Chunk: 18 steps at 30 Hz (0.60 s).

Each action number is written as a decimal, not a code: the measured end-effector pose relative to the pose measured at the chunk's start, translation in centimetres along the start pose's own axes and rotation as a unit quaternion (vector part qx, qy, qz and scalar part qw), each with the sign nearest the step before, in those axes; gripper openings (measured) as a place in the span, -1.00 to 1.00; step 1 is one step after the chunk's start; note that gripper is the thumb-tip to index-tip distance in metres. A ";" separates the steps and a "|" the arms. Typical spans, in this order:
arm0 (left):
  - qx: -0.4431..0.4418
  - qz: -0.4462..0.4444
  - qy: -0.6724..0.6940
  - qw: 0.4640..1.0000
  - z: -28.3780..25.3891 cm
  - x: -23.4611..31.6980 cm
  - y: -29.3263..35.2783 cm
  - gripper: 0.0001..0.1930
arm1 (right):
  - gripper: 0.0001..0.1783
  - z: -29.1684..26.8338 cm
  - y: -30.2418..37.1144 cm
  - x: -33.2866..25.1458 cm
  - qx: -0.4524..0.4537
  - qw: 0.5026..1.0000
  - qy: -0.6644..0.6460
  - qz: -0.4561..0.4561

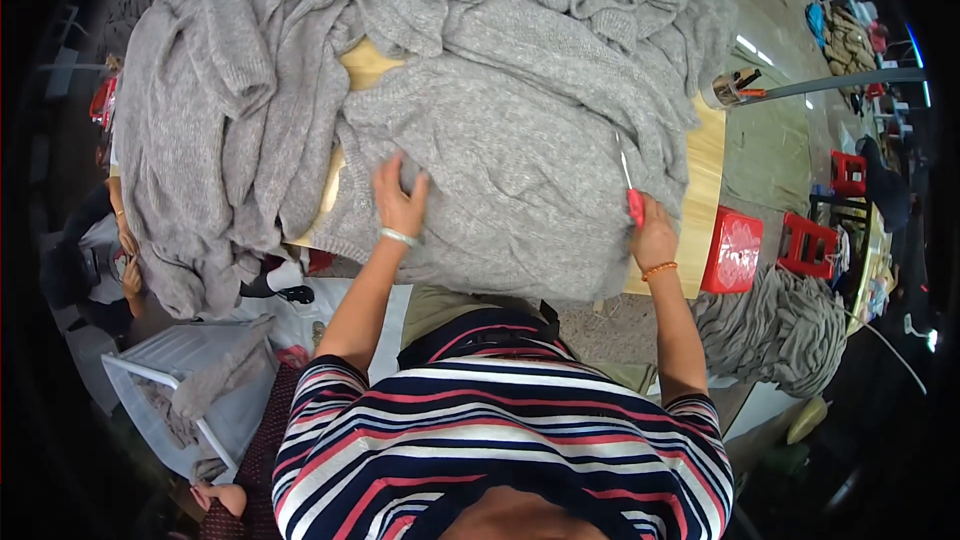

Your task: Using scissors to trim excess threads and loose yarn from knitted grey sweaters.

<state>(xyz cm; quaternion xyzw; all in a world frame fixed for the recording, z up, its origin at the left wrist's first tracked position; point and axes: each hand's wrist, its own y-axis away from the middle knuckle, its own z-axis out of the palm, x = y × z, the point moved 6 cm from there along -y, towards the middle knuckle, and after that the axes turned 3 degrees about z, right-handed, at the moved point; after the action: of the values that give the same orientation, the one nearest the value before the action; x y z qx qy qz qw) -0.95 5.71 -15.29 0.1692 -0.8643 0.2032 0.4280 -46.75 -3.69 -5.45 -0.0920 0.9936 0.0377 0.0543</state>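
A grey knitted sweater (510, 170) lies spread across the wooden table (706, 165) in front of me, its surface lightly wrinkled. My left hand (400, 208), with a pale bangle at the wrist, rests at the sweater's left part, thumb and fingers apart and nothing held. At the right side my right hand (656, 240) is closed round a red-handled tool (635, 205). The tool's slim metal shaft points away from me over the knit; its tip is too fine to make out.
More grey knitwear (210, 110) is heaped at the left and far side. A holder with tools (727, 90) sits by the right edge, near a grey bar. Red stools (733, 250), a knit pile (780, 330) and a white basket (190, 340) stand around. Another person's hands (130, 275) show at left.
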 end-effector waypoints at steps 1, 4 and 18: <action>0.054 0.028 -0.021 0.998 -1.1 1.2 -1.8 -0.30 | -0.42 -0.7 0.1 -0.1 0.004 1.000 0.003 -0.001; 0.149 0.106 -0.155 0.971 -3.6 4.3 -7.1 -0.27 | -0.40 -3.5 0.4 -0.4 0.005 1.000 -0.010 0.009; -0.071 0.120 -0.016 0.990 -13.2 7.8 -6.8 -0.71 | -0.38 -13.0 4.1 -0.2 0.061 0.992 -0.097 -0.060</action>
<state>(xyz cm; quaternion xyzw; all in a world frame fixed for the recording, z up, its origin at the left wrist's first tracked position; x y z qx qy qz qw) 6.59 5.51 -0.32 0.0363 -0.8973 0.1881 0.3976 -48.63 -0.75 7.72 -0.1439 0.9768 -0.0180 0.1577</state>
